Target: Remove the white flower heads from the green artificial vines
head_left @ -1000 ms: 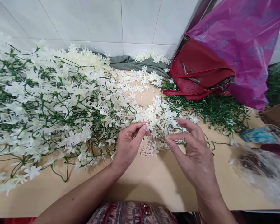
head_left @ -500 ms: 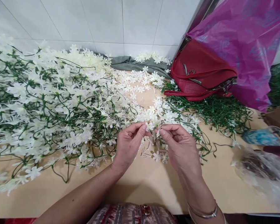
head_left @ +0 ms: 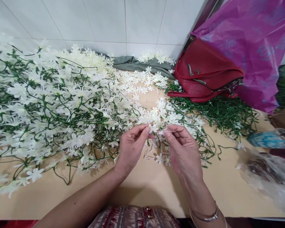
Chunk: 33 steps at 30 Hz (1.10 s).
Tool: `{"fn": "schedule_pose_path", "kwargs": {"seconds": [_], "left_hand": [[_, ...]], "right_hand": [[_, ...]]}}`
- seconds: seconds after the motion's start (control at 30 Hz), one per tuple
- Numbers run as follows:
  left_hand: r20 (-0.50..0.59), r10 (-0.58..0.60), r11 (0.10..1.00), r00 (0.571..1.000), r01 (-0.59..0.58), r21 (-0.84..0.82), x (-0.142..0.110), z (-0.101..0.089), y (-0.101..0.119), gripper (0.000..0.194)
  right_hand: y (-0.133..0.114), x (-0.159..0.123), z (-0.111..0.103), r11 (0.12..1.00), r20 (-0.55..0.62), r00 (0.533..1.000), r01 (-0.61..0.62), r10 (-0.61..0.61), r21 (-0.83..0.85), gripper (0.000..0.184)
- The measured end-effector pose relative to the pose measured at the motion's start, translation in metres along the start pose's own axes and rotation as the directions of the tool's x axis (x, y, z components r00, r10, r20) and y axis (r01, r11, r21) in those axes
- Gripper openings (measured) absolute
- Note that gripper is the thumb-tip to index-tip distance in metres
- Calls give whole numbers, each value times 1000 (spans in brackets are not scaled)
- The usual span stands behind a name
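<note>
Between the thumb and forefinger of my left hand (head_left: 133, 144) is a small white artificial flower (head_left: 153, 128), its petals facing up. Close by on the right, my right hand (head_left: 184, 148) pinches several thin white stamens (head_left: 162, 131), their tips pointing left toward the flower. Both hands are closed and hover over the table, a short gap apart. Beneath and behind them lie loose white blossoms (head_left: 172, 117) on green stems. More loose stamens (head_left: 150, 153) are scattered just under the hands, beside a flat white blossom (head_left: 160, 158).
A large heap of white flowers on green stems (head_left: 61, 104) fills the left side. At right stand a red handbag (head_left: 204, 69) and a purple plastic bag (head_left: 254, 53), with bare green stems (head_left: 228, 114) below. A clear plastic bag (head_left: 270, 174) lies near the right edge of the table (head_left: 142, 186).
My right hand has shifted slightly, and the stamens in it have tilted from nearly upright to pointing left. My left hand still holds the flower in almost the same place.
</note>
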<state>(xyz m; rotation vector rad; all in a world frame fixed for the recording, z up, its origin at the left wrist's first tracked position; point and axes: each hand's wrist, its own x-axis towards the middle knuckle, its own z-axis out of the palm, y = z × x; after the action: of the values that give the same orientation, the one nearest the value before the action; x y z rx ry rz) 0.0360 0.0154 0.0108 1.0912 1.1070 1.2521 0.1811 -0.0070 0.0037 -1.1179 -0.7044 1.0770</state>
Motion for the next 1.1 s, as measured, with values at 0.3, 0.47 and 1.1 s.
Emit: {"fn": "schedule_pose_path", "kwargs": {"seconds": [0.3,0.47,1.1], "left_hand": [[9,-34,999,999,34,-32,-1,1,0,17],[21,-111,986,994,113,-124,-1,1,0,19],[100,38,996,994,-30,-83,-4,1,-3,10]], "right_hand": [[-3,-6,10,984,50,985,169,-166,-54,9],[-1,-10,14,903,49,938,343,-343,-260,9],[-1,-15,24,941,-13,978,196,-208,-277,29]]}}
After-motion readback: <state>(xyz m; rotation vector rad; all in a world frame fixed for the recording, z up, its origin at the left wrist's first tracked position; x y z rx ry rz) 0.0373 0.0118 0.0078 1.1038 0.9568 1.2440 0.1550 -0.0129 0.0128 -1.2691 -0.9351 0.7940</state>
